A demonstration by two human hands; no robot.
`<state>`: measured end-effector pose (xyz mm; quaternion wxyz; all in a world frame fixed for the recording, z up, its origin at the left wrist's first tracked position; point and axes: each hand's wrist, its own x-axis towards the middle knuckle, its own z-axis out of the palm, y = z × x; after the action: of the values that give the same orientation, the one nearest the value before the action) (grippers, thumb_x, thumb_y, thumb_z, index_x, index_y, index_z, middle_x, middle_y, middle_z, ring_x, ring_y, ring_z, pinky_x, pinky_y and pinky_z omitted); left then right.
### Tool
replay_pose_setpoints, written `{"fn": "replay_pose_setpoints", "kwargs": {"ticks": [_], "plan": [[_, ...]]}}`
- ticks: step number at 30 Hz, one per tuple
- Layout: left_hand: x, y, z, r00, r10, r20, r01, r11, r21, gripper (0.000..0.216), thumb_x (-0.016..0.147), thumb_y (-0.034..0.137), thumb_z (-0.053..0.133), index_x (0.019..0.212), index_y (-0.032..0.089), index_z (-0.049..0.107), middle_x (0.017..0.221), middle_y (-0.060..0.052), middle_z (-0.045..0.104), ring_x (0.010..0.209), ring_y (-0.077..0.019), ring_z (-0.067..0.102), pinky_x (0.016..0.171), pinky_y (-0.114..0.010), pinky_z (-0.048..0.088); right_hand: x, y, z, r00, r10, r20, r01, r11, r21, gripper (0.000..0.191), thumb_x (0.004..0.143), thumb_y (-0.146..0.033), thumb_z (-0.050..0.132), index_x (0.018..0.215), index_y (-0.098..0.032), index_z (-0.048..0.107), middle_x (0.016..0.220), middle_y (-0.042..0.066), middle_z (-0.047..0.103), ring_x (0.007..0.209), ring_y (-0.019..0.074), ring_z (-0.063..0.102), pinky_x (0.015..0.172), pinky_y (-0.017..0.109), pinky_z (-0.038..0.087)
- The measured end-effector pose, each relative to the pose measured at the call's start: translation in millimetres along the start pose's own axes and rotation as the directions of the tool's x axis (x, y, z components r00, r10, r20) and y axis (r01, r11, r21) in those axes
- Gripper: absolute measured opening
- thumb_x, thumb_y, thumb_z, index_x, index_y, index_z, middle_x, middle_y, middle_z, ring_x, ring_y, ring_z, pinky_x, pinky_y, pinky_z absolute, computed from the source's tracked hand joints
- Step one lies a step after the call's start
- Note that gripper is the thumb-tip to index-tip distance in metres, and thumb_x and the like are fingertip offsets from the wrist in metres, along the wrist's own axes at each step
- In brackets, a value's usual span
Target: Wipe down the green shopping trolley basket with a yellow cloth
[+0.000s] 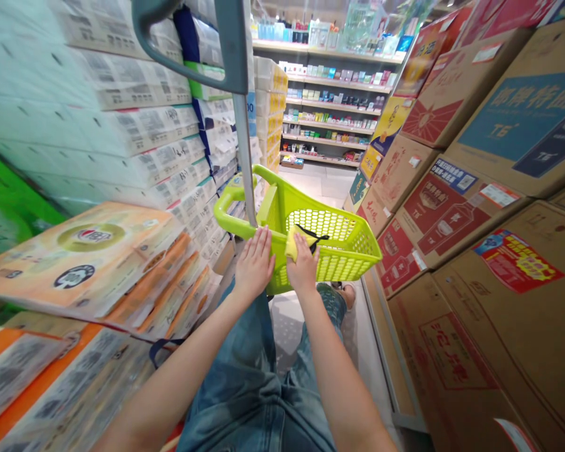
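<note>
A lime-green rolling shopping basket [346, 270] with perforated sides stands in front of my legs. On its near rim lies my left hand [255, 262], fingers stretched out and pressed flat. My right hand [302, 267] closes around a yellow cloth [292, 243] at the same rim, a little to the right. A black strap [317, 238] sticks out beside the cloth; whether it is joined to it I cannot tell. The basket's metal pull rod [245, 157] rises to a grey handle [238, 56] above my left hand.
Stacked tissue packs [136, 132] wall the left side, with an orange-and-white pack [136, 220] nearer me. Brown cartons [508, 314] are piled along the right. Shelves of small boxed goods [334, 97] stand at the aisle's far end. Pale floor [317, 182] shows between.
</note>
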<state>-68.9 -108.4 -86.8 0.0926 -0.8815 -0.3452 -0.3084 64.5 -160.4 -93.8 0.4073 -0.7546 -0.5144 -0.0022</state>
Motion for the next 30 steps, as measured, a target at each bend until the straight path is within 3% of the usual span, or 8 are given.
{"fn": "replay_pose_setpoints", "kwargs": {"ticks": [3,5,10,15,19,25,27,30], "plan": [[-0.3,-1.9,-1.8,1.000,0.013,0.016,-0.013,1.000,-0.009,0.069,0.094,0.020,0.036,0.158,0.011,0.012,0.163,-0.011,0.023,0.152,-0.0230,0.019,0.122,-0.042,0.024,3.2,-33.0,7.7,0.989,-0.134,0.061,0.132,0.991,0.037,0.064,0.084,-0.017,0.045,0.148,-0.021,0.041,0.153,0.007,0.045,0.146,0.0192,0.034,0.124,0.050,0.000],[-0.4,-2.1,-1.8,1.000,0.010,0.014,-0.010,1.000,-0.009,0.070,0.094,0.021,0.037,0.159,0.012,0.011,0.163,-0.011,0.023,0.152,-0.0231,0.019,0.122,-0.043,0.024,0.3,-34.0,6.6,0.987,-0.150,0.060,0.149,0.989,0.017,0.065,0.084,-0.016,0.045,0.148,-0.022,0.040,0.153,0.007,0.046,0.146,0.0190,0.035,0.124,0.050,-0.002],[0.3,0.2,1.3,1.000,-0.008,-0.012,0.008,1.000,-0.001,0.067,0.097,0.023,0.035,0.158,0.011,0.010,0.162,-0.012,0.025,0.151,-0.0239,0.022,0.121,-0.044,0.025,-14.7,24.4,-10.9,0.996,-0.089,0.016,0.089,0.994,-0.069,0.070,0.081,-0.012,0.045,0.149,-0.025,0.039,0.153,0.005,0.046,0.146,0.0181,0.035,0.123,0.052,-0.004],[0.5,1.9,2.9,1.000,-0.020,-0.010,0.020,1.000,-0.009,0.067,0.097,0.024,0.036,0.158,0.011,0.011,0.162,-0.011,0.025,0.151,-0.0233,0.020,0.122,-0.043,0.024,-21.9,75.2,-25.0,0.995,0.041,-0.089,-0.049,0.994,-0.095,0.065,0.083,-0.015,0.042,0.148,-0.022,0.041,0.154,0.006,0.044,0.146,0.0188,0.034,0.124,0.049,0.005],[0.0,1.8,1.4,1.000,-0.018,-0.009,0.018,1.000,0.000,0.067,0.097,0.024,0.036,0.158,0.010,0.012,0.162,-0.011,0.024,0.152,-0.0232,0.020,0.122,-0.043,0.023,-13.9,46.1,-14.5,0.993,0.087,-0.079,-0.094,0.991,-0.095,0.065,0.083,-0.016,0.043,0.148,-0.018,0.041,0.155,0.008,0.043,0.146,0.0221,0.034,0.124,0.053,0.000],[-0.9,0.7,-1.7,1.000,-0.002,0.020,0.002,1.000,-0.006,0.069,0.093,0.019,0.038,0.158,0.010,0.016,0.163,-0.011,0.023,0.152,-0.0233,0.019,0.122,-0.042,0.024,-0.6,-31.9,2.3,0.980,-0.168,0.103,0.169,0.986,0.004,0.063,0.086,-0.019,0.045,0.149,-0.021,0.039,0.156,0.007,0.042,0.147,0.0189,0.033,0.125,0.048,0.001],[-0.6,1.1,-0.9,1.000,-0.010,0.020,0.010,1.000,-0.005,0.069,0.093,0.020,0.039,0.157,0.009,0.017,0.163,-0.011,0.024,0.152,-0.0237,0.019,0.122,-0.042,0.023,-1.7,-31.2,0.3,0.977,-0.186,0.108,0.189,0.982,-0.019,0.064,0.086,-0.018,0.044,0.149,-0.022,0.039,0.155,0.006,0.043,0.146,0.0186,0.034,0.125,0.048,0.000],[0.4,2.2,1.3,1.000,-0.026,0.005,0.026,1.000,0.004,0.068,0.096,0.024,0.038,0.158,0.009,0.015,0.162,-0.012,0.024,0.151,-0.0241,0.020,0.122,-0.043,0.023,-8.2,-3.6,-7.2,0.983,-0.154,0.100,0.163,0.983,-0.084,0.070,0.082,-0.013,0.046,0.151,-0.023,0.036,0.156,0.006,0.042,0.147,0.0190,0.034,0.124,0.049,0.000]]}}
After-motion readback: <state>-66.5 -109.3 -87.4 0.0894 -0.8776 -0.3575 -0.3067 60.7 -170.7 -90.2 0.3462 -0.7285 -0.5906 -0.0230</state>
